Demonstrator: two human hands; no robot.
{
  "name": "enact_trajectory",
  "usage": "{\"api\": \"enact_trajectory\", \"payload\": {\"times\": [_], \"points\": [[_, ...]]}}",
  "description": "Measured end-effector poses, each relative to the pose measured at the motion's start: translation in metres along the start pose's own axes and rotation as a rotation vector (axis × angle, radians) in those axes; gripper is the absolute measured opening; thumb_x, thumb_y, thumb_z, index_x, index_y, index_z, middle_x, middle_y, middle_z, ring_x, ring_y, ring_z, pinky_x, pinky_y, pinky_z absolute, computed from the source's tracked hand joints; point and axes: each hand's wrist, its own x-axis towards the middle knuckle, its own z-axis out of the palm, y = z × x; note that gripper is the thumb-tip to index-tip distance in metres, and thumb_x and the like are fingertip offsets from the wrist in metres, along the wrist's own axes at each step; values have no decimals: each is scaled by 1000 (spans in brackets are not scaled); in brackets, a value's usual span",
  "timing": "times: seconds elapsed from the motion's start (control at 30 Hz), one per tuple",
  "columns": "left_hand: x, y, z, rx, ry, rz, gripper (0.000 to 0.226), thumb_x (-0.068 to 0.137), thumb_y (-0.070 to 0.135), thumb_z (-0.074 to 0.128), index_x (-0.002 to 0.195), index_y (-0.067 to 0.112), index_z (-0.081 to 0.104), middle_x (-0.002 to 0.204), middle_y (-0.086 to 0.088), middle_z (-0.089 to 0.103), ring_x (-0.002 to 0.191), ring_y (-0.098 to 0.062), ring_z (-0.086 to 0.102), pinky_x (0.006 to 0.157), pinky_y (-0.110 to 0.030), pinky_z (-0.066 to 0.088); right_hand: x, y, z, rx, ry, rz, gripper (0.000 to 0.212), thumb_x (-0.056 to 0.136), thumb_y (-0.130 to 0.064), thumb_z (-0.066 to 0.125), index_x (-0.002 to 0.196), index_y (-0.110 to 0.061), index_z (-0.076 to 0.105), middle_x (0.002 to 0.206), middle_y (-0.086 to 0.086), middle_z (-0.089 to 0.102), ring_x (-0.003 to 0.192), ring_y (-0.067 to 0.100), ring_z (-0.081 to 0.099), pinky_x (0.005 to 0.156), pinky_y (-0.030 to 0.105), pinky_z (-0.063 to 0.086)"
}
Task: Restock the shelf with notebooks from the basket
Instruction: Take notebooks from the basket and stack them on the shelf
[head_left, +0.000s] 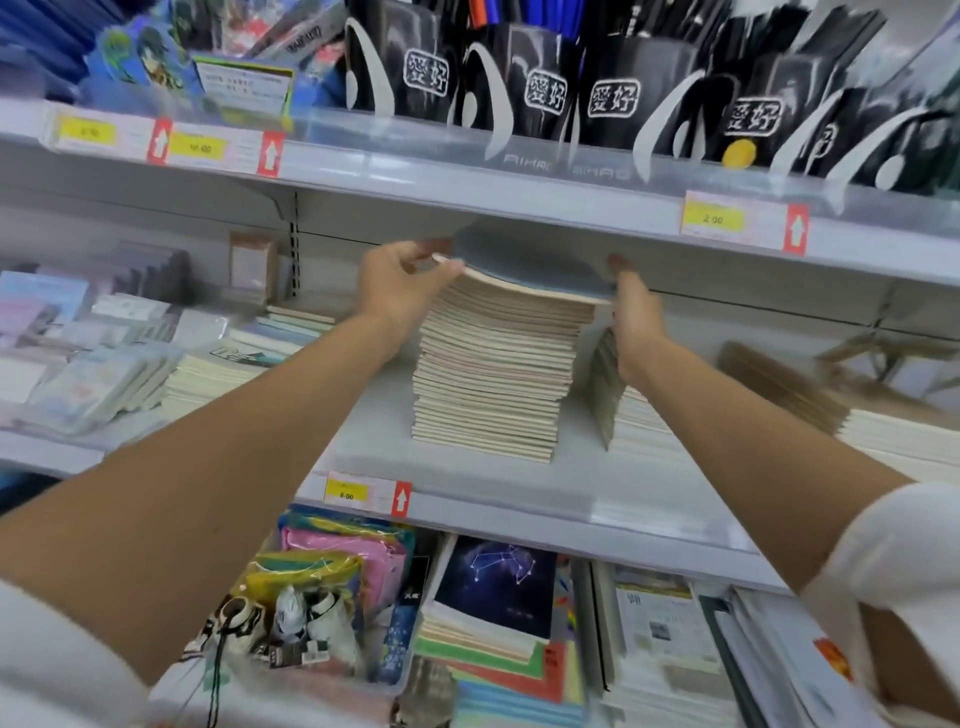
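Note:
A tall stack of cream-edged notebooks (498, 374) stands on the middle shelf (374, 441). On top of it lie a few notebooks with a grey-blue cover (524, 262), reaching up close to the shelf above. My left hand (400, 283) pinches the left edge of these top notebooks. My right hand (636, 317) holds their right edge, fingers curled around it. The basket is not in view.
A lower stack of notebooks (639, 415) lies just right of the tall one, with more stacks (883, 431) further right and others (218, 371) to the left. Black pen holders (613, 98) fill the upper shelf. Pouches and a dark starry notebook (493, 587) sit below.

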Motion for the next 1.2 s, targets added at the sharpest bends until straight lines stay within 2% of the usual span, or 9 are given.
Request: {"api": "enact_trajectory", "payload": {"times": [0.13, 0.23, 0.33, 0.43, 0.6, 0.7, 0.8, 0.9, 1.2], "points": [[30, -21, 14, -96, 34, -46, 18, 80, 21, 77, 96, 27, 70, 123, 1, 65, 118, -13, 57, 105, -29, 44, 24, 16, 15, -116, 21, -61, 66, 80, -77, 47, 105, -17, 61, 93, -2, 59, 86, 22, 54, 91, 35, 39], [50, -34, 23, -195, 21, -50, 22, 83, 12, 74, 104, 18, 70, 112, -1, 69, 105, -15, 64, 89, -20, 52, 37, 20, 26, -144, 60, -103, 53, 81, -78, 44, 71, -26, 52, 64, -5, 50, 59, 15, 45, 69, 32, 38], [60, -44, 28, -272, 34, 6, 33, 82, 3, 73, 115, 4, 68, 99, -2, 70, 84, -6, 66, 74, -9, 50, 52, 26, 33, -144, 26, -92, 62, 80, -78, 45, 101, -23, 63, 72, -7, 55, 65, 15, 49, 72, 34, 43], [66, -53, 32, -298, 86, 48, 36, 81, 3, 74, 116, 1, 67, 99, -6, 70, 86, -10, 65, 83, -21, 53, 60, 28, 38, -189, 18, -96, 76, 79, -77, 46, 131, -22, 55, 92, -6, 58, 83, 21, 55, 82, 35, 44], [68, -62, 35, -299, 93, 121, 35, 82, 9, 75, 116, 9, 67, 95, -1, 71, 84, -9, 65, 84, -22, 54, 62, 32, 39, -210, 17, -118, 95, 64, -90, 39, 134, -25, 51, 88, -9, 63, 76, 14, 59, 68, 29, 45], [70, -65, 36, -219, 10, 123, 36, 90, 20, 67, 126, 15, 62, 98, 3, 67, 87, -5, 62, 75, -8, 48, 67, 39, 35, -160, 26, -67, 118, 46, -99, 21, 138, -29, 47, 106, -1, 66, 89, 22, 63, 84, 37, 51], [70, -68, 39, -124, -69, 83, 47, 98, 37, 52, 143, 24, 45, 121, 5, 60, 100, 1, 55, 80, -4, 42, 70, 40, 34, 107, -56, 56, 89, 63, -94, 29, 110, -28, 66, 85, -5, 72, 70, 17, 67, 65, 29, 50], [70, -72, 43, -66, -105, 72, 50, 98, 48, 42, 145, 33, 38, 142, 2, 50, 125, -14, 48, 104, -27, 39, 74, 39, 31, 228, -199, 47, 77, 75, -86, 36, 108, -24, 68, 98, 0, 75, 87, 19, 73, 86, 34, 54], [67, -70, 38, -23, -128, 51, 56, 95, 54, 44, 146, 38, 29, 139, 0, 51, 117, -12, 47, 93, -22, 37, 65, 32, 35, 212, -310, 43, 79, 78, -82, 40, 119, -19, 66, 107, 8, 73, 96, 27, 71, 91, 42, 54]]}}
